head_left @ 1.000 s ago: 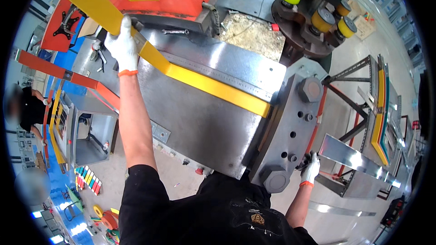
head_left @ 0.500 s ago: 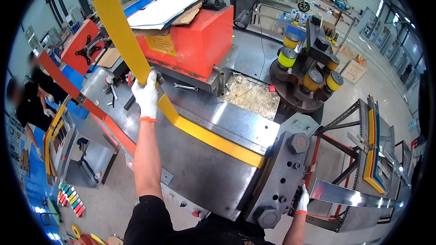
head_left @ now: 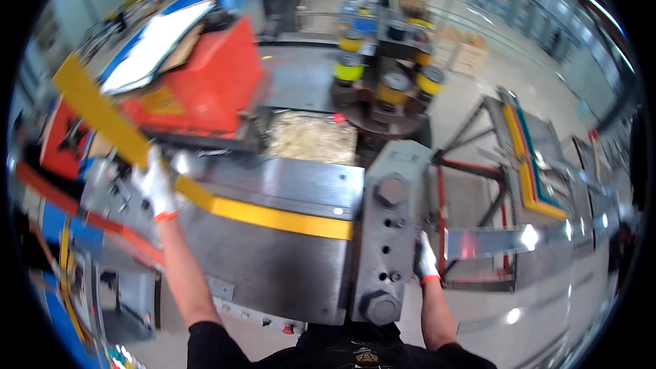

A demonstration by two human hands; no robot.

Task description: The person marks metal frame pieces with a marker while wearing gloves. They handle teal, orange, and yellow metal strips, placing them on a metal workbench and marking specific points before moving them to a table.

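Observation:
A long, flat yellow bar [head_left: 280,220] lies along the steel table up to a heavy bolted block [head_left: 383,246]. Its left part rises up and away at a bend. My left hand [head_left: 156,184], in a white glove with an orange cuff, is closed around that raised part. My right hand [head_left: 427,258], gloved the same way, is at the block's right side; its fingers are blurred and partly hidden. Close to its right is the near end of a shiny bare metal strip [head_left: 492,240], and I cannot tell whether the hand touches it.
Behind the table stands a red machine housing [head_left: 205,89] with papers on top. A round turret with yellow-topped cylinders [head_left: 393,89] is beyond the block. At right, a rack [head_left: 488,164] carries coloured bars [head_left: 523,157]. An orange-red bar [head_left: 102,225] extends along the left.
My view has swung to the right, so the scene sits further left and is blurred. My left hand keeps its grip on the yellow bar; my right hand stays beside the block.

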